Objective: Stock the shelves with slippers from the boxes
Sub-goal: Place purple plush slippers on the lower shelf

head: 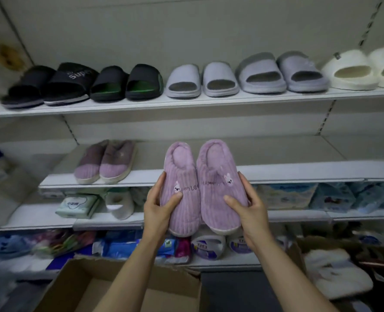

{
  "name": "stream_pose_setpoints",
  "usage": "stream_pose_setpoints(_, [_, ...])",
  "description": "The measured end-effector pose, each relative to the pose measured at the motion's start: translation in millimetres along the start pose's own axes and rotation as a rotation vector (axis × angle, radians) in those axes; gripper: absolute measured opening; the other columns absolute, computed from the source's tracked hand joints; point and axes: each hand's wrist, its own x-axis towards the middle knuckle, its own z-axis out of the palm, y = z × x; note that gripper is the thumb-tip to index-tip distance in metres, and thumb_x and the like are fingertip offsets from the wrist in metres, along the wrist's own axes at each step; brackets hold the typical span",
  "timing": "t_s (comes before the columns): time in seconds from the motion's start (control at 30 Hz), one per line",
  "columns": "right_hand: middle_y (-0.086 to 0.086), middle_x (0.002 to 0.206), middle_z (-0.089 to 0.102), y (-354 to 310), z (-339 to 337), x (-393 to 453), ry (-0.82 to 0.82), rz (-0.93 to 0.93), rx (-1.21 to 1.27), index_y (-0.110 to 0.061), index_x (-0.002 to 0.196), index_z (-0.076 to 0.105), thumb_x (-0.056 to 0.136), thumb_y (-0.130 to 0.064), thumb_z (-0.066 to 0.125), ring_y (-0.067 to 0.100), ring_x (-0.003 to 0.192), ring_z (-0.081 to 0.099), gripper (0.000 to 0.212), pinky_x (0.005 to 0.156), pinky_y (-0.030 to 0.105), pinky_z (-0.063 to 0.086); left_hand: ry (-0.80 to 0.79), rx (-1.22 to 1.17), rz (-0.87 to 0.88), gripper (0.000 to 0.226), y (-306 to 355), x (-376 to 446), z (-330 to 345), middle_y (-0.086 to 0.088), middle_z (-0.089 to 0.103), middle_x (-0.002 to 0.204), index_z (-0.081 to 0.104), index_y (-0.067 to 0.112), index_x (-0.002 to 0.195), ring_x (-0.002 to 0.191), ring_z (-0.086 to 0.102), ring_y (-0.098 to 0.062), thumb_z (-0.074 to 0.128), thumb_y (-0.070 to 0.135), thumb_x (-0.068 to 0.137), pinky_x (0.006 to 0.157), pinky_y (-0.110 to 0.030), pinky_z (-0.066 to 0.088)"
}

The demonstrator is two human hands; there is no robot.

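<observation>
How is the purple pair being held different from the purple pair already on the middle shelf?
The held pair is up in the air, the left hand gripping one slipper and the right hand the other; the shelved pair rests on the middle shelf, untouched. The held pair shows embroidered bunnies and lettering; none can be made out on the shelved pair, which looks blurred. Both are purple, ribbed and pale-soled.

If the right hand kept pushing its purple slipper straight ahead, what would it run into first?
Probably nothing but shelf. The right hand holds its purple slipper heel-first toward the middle shelf, whose stretch ahead looks bare. The slipper would likely meet the shelf's front edge or slide onto it; depth is hard to judge.
</observation>
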Motion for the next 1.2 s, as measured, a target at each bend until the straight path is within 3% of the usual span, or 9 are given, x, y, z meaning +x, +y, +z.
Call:
stream_pose_setpoints(0.27, [-0.005,0.126,0.065,57,97,79,0.039,0.028,-0.044,-0.022,0.136,0.054,0.081,-0.001,0.074,0.011,0.11,0.064,0.063,0.091,0.031,0.055,0.039,0.008,-0.068,0.063,-26,107,-64,0.012,0.063,0.131,0.055,0.03,0.14,0.115,0.064,-0.012,0.079,0.02,0.083,0.097,-0.043,0.055])
stream_pose_setpoints(0.4, [-0.005,0.121,0.066,83,119,117,0.069,0.035,-0.081,-0.019,0.136,0.055,0.083,-0.003,0.073,0.008,0.104,0.065,0.059,0.082,0.024,0.057,0.017,0.083,-0.084,0.066,-46,156,-75,0.01,0.062,0.13,0.053,0.031,0.142,0.112,0.064,-0.012,0.08,0.028,0.082,0.095,-0.041,0.056])
stream_pose_setpoints(0.67, [0.0,0.129,0.063,126,130,169,0.135,0.095,-0.287,-0.02,0.139,0.052,0.088,-0.019,0.072,0.018,0.114,0.061,0.055,0.098,0.04,0.052,0.031,0.288,-0.121,0.059,-82,214,-74,0.0,0.06,0.136,0.051,0.024,0.143,0.125,0.057,-0.02,0.069,0.042,0.09,0.107,-0.043,0.047])
stream_pose_setpoints(0.77, [0.001,0.125,0.065,132,135,179,0.121,0.105,-0.347,-0.018,0.137,0.055,0.09,-0.022,0.069,0.018,0.11,0.063,0.05,0.095,0.038,0.053,0.042,0.378,-0.124,0.051,-84,227,-73,-0.007,0.06,0.137,0.048,0.021,0.146,0.127,0.055,-0.024,0.057,0.037,0.098,0.106,-0.035,0.044])
stream_pose_setpoints(0.87, [0.001,0.122,0.065,133,136,181,0.113,0.082,-0.431,-0.018,0.135,0.056,0.092,-0.025,0.067,0.02,0.109,0.063,0.045,0.092,0.036,0.054,0.012,0.435,-0.145,0.057,-82,227,-78,-0.01,0.062,0.134,0.05,0.021,0.144,0.127,0.054,-0.028,0.051,0.053,0.097,0.108,-0.041,0.043])
stream_pose_setpoints(0.97, [0.002,0.14,0.052,140,135,168,0.107,0.018,-0.587,-0.021,0.146,0.041,0.085,-0.035,0.073,0.022,0.128,0.05,0.071,0.106,0.044,0.044,-0.054,0.567,-0.093,0.09,-83,196,-83,-0.006,0.046,0.15,0.041,0.024,0.149,0.137,0.041,-0.026,0.049,0.08,0.079,0.113,-0.05,0.037])
stream_pose_setpoints(1.07, [0.006,0.159,0.021,149,138,147,-0.002,-0.091,-0.894,-0.03,0.153,0.025,0.071,-0.046,0.082,0.026,0.144,0.021,0.101,0.117,0.046,0.026,-0.122,0.837,0.039,0.1,-89,169,-80,-0.002,0.015,0.165,0.022,0.029,0.156,0.148,0.017,-0.024,0.047,0.078,0.073,0.119,-0.045,0.025])
stream_pose_setpoints(1.13, [0.006,0.162,0.003,154,143,141,-0.032,-0.146,-1.072,-0.032,0.154,0.018,0.065,-0.055,0.082,0.026,0.145,0.008,0.112,0.117,0.045,0.02,-0.117,0.89,0.049,0.099,-92,172,-77,-0.005,0.012,0.165,0.021,0.027,0.156,0.147,0.018,-0.027,0.05,0.074,0.073,0.119,-0.045,0.026])
stream_pose_setpoints(1.2, [0.008,0.161,0.0,154,150,146,-0.01,-0.149,-1.112,-0.029,0.153,0.02,0.063,-0.056,0.082,0.029,0.144,0.008,0.113,0.118,0.044,0.02,-0.109,0.9,0.025,0.094,-91,183,-76,-0.01,0.023,0.16,0.029,0.021,0.152,0.143,0.026,-0.031,0.053,0.068,0.074,0.115,-0.048,0.031])
